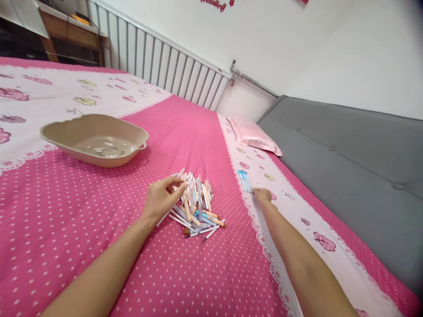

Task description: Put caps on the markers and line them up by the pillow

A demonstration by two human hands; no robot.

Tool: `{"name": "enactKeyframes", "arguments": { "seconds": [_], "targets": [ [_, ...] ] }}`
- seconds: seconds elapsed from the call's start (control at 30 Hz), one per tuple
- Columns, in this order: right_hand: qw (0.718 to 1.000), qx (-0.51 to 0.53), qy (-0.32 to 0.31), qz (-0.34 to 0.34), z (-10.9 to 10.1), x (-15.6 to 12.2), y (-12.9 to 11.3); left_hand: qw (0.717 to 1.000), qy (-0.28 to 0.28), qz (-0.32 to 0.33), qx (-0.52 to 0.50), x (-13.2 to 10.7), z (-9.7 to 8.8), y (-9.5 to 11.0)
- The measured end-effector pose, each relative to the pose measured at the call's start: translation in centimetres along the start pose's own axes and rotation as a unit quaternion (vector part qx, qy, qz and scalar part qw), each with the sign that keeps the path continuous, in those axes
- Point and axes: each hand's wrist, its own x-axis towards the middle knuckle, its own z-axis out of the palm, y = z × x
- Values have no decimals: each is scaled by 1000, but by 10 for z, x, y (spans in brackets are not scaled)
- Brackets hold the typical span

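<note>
A loose pile of slim makeup-type brushes and white sticks (198, 202) lies on the pink dotted bedspread, some with brown bristle ends. My left hand (161, 196) reaches over the pile's left side, thumb and forefinger brought together in a pinch. Whether something small is between them I cannot make out. To the right, several light-blue pen-like sticks (244, 180) lie side by side on the white printed band, brighter blue at their far ends. My right hand (263, 194) is closed at the near end of the rightmost one; its fingertips are partly hidden.
Left of the pile stands a beige plastic basin (95, 156) with small white and grey bits in it. A pink satin pillow (253, 134) lies beside the grey padded headboard (340, 158). A metal bed rail (165, 66) runs along the far side, by a wooden table (71, 31).
</note>
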Motion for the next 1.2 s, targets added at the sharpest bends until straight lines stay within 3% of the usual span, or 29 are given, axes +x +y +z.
{"name": "enactKeyframes", "arguments": {
  "seconds": [0.57, 0.83, 0.93, 1.03, 1.2],
  "targets": [
    [1000, -6, 5, 13, 5, 10, 10, 1000, 0, 0, 6, 0, -1, 0],
    [999, -34, 20, -18, 1, 0, 16, 1000, 3, -8, 8, 0, -2, 1],
    [997, -41, 28, -65, -4, -22, 26, 1000, 23, 4, 15, 1, -3, -1],
    [987, -40, 25, -154, -11, -63, 49, 996, 63, 43, 44, 2, -3, -6],
    [956, -78, -3, -284, -36, -142, 129, 978, 122, 114, 125, -1, -4, -14]
  ]
}}
